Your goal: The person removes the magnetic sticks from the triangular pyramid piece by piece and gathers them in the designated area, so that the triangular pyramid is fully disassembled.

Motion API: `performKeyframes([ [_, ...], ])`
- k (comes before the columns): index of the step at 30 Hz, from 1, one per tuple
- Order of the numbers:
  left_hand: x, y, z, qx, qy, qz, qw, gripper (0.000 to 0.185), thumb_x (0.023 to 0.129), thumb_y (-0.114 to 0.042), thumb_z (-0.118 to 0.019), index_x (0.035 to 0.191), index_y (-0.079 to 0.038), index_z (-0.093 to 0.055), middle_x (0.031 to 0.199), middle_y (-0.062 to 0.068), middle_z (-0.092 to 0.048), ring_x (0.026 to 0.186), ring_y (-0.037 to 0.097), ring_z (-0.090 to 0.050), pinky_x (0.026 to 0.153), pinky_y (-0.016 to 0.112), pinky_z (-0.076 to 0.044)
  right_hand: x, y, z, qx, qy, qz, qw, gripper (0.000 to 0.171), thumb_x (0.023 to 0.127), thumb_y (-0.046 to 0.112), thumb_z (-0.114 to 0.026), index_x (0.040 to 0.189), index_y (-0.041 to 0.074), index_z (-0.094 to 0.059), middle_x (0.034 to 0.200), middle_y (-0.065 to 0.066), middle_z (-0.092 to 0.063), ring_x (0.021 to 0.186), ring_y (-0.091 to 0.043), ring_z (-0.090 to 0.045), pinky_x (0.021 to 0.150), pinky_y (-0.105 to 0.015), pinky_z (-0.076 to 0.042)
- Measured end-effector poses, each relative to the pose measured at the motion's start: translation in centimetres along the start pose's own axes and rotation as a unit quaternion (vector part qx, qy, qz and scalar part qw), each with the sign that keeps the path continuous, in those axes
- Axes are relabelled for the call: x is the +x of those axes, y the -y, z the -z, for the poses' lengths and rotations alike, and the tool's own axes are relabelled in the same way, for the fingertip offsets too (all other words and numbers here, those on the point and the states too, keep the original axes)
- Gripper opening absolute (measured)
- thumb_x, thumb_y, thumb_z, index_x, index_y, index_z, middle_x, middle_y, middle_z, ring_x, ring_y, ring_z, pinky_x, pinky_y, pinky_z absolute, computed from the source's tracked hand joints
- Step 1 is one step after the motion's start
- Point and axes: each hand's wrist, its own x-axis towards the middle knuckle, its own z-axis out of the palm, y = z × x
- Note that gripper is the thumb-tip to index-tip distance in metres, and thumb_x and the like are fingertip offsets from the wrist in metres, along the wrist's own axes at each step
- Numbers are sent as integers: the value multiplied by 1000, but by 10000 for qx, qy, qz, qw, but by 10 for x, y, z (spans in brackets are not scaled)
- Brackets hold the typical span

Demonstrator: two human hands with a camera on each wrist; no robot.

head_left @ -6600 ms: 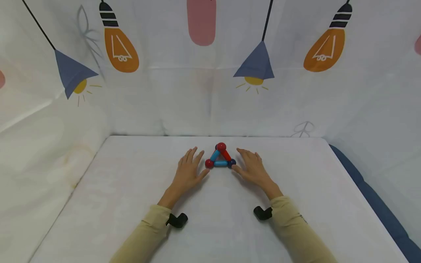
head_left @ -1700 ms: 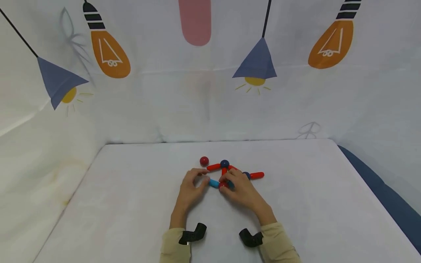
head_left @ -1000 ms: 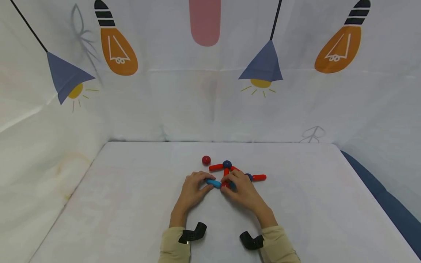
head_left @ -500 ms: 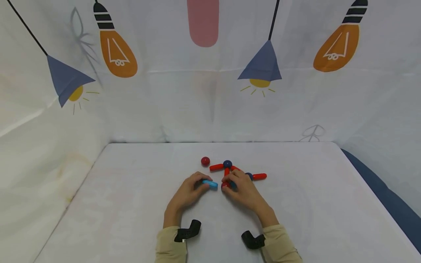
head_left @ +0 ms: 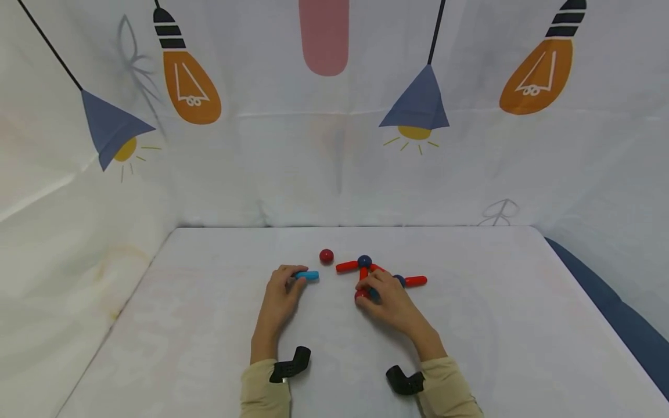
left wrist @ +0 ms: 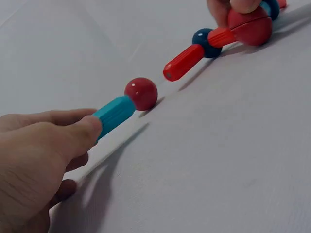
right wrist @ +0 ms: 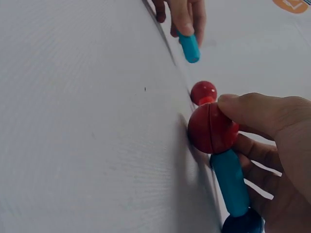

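Above table (head_left: 334,360), left hand (head_left: 277,300) pinching blue rod (head_left: 309,275)

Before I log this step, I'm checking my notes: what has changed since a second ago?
The left grip has drawn its light-blue rod away from the seamed red ball, to the left and slightly farther back. The right grip keeps hold of that ball. The loose red ball and the rear dark-blue ball lie about where they were.

white table (head_left: 470,325) | separate red ball (head_left: 326,256) | navy balls (head_left: 364,261) bearing red rods (head_left: 347,267)
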Motion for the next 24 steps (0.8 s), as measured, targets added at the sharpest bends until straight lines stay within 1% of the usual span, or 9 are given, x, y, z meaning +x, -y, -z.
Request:
performKeyframes([
  [4, 1, 5, 3, 172, -265, 115, 9994, 23, 89, -12, -64, 112, -14, -66, 111, 4, -62, 106, 23, -52, 95, 41, -39, -2, 0, 5, 154, 210, -128, 9996, 21, 83, 23, -72, 102, 19, -65, 97, 6, -54, 93, -13, -49, 82, -33, -46],
  [8, 1, 7, 1, 549, -283, -28, 9981, 20, 89, -13, -64, 109, -16, -67, 112, 6, -63, 106, 27, -54, 93, 46, -37, -5, 2, 13, 187, 505, -235, 9983, 19, 85, 23, -70, 103, 19, -64, 101, 5, -55, 96, -14, -50, 84, -35, -47],
  [11, 1, 8, -2, 800, -305, -59, 9963, 18, 89, -14, -64, 106, -18, -68, 112, 6, -63, 104, 29, -54, 91, 48, -36, -7, 3, 19, 184, 723, -297, 9968, 17, 87, 23, -68, 103, 19, -64, 100, 6, -56, 95, -12, -52, 84, -34, -48],
  [14, 1, 7, -3, 808, -394, 15, 9959, 18, 89, -13, -64, 106, -19, -68, 112, 6, -63, 103, 29, -54, 91, 48, -36, -8, 3, 25, 290, 779, -378, 9958, 17, 88, 22, -66, 104, 19, -63, 96, 10, -58, 92, -8, -54, 84, -31, -49],
  [16, 1, 7, -3, 758, -436, 55, 9962, 19, 89, -13, -64, 107, -18, -68, 112, 7, -62, 103, 28, -54, 91, 48, -36, -9, 2, 26, 338, 628, -422, 9966, 18, 89, 21, -66, 106, 18, -62, 95, 10, -58, 90, -7, -55, 83, -30, -50],
  [18, 1, 6, -3, 638, -495, 109, 9967, 21, 89, -13, -63, 110, -16, -67, 114, 9, -61, 105, 29, -53, 91, 49, -36, -8, -1, 25, 326, 288, -422, 9982, 19, 89, 19, -65, 108, 17, -62, 96, 7, -57, 91, -9, -53, 82, -31, -48],
  [21, 2, 1, -3, 322, -686, 161, 9970, 23, 90, -15, -62, 113, -17, -65, 116, 7, -58, 107, 25, -51, 94, 47, -37, -5, -7, 21, 300, -438, -382, 9979, 25, 89, 16, -64, 114, 13, -61, 108, -3, -56, 101, -18, -51, 87, -39, -48],
  [22, 2, -2, -4, 210, -780, 143, 9966, 22, 91, -16, -61, 113, -17, -64, 115, 6, -58, 107, 23, -51, 95, 46, -38, -4, -9, 20, 311, -611, -420, 9968, 28, 89, 15, -64, 117, 12, -60, 114, -7, -56, 106, -22, -51, 89, -43, -47],
  [24, 3, -8, -7, 75, -954, -7, 9954, 21, 92, -15, -61, 112, -17, -63, 112, 3, -58, 105, 19, -51, 94, 42, -41, -4, -13, 17, 349, -751, -542, 9951, 36, 89, 14, -64, 124, 10, -56, 126, -14, -52, 116, -30, -49, 94, -51, -45],
])
